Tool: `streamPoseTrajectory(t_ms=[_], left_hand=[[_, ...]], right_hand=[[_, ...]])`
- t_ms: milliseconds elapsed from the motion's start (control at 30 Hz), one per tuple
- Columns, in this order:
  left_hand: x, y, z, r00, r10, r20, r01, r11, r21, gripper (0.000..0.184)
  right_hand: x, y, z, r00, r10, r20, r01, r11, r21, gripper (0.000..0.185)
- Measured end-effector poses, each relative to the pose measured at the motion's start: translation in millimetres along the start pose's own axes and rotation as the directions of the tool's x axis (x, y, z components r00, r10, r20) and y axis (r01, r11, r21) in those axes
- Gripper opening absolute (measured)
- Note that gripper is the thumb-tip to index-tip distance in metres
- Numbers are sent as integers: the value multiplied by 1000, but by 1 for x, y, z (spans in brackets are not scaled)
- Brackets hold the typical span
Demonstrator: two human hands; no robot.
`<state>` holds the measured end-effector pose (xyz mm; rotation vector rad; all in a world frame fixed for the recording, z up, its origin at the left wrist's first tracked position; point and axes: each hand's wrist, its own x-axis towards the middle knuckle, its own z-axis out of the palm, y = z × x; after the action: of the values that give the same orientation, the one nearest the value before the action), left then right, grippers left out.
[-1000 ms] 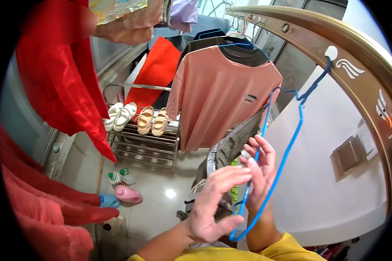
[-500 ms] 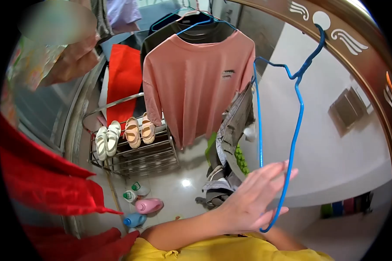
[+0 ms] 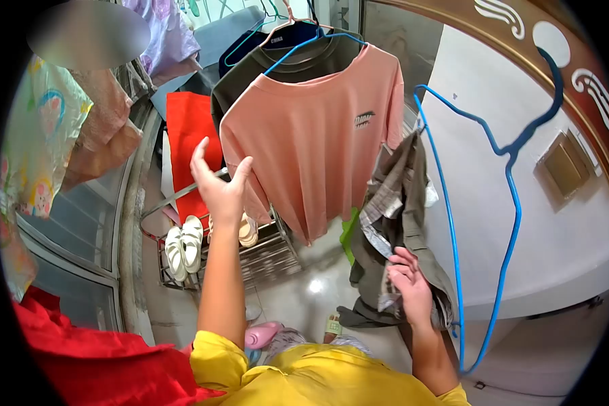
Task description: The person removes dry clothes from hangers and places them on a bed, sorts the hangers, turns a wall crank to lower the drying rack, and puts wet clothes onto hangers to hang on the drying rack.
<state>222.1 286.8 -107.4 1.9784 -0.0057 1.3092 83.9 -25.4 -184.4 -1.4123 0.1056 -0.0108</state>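
Hands (image 3: 223, 193) (image 3: 413, 291) near smooth pink shirt (image 3: 304, 142), crumpled cloth (image 3: 411, 223)

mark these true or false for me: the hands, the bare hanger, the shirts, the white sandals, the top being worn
1. The left hand is open, with nothing in it. True.
2. The right hand is at the pink bottle. False: it is by the grey garment.
3. The blue hanger before the white wall has no clothes on it. True.
4. The pink shirt hangs behind the olive shirt. False: it hangs in front.
5. The white sandals are on the floor. False: they are on the rack.
6. The wearer's top is yellow. True.
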Motion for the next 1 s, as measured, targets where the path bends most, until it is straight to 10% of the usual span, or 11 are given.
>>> streamPoseTrajectory(t_ms=[100, 167, 233, 300, 400, 567, 633, 700, 867, 1000], left_hand=[[4, -48, 30, 858, -233, 458, 435, 806, -403, 68], [-14, -83, 53, 666, -352, 658, 659, 691, -297, 34], [-35, -62, 73, 701, -401, 590, 672, 647, -359, 29], [-49, 7, 67, 480, -503, 719, 877, 284, -387, 31], [-53, 75, 47, 514, 140, 846, 637, 599, -486, 22], [13, 50, 45, -53, 701, 711, 520, 628, -580, 35], [30, -16, 69, 174, 605, 777, 793, 381, -475, 53], [26, -59, 119, 527, 305, 793, 633, 481, -606, 64], [-7, -8, 118, 161, 516, 841, 562, 653, -508, 56], [-5, -14, 135, 230, 421, 877, 602, 647, -469, 54]], right_hand=[[6, -9, 2, 998, -9, -57, 8, 1000, -13, 48], [12, -3, -1, 993, -18, -113, 17, 1000, -11, 45], [21, -5, 3, 990, 5, -139, -7, 1000, -10, 43], [38, -17, 20, 937, -313, 154, 342, 738, -581, 66], [67, -13, 85, 902, -404, 155, 391, 608, -691, 82], [111, 2, 128, 922, -377, -91, 260, 776, -575, 67], [116, 6, 120, 922, -313, -229, 173, 861, -478, 62], [122, 19, 118, 923, -177, -341, 70, 950, -305, 56], [155, 56, 147, 935, 267, -235, -207, 945, 251, 43], [162, 22, 158, 980, 196, 41, -194, 979, -58, 33]])
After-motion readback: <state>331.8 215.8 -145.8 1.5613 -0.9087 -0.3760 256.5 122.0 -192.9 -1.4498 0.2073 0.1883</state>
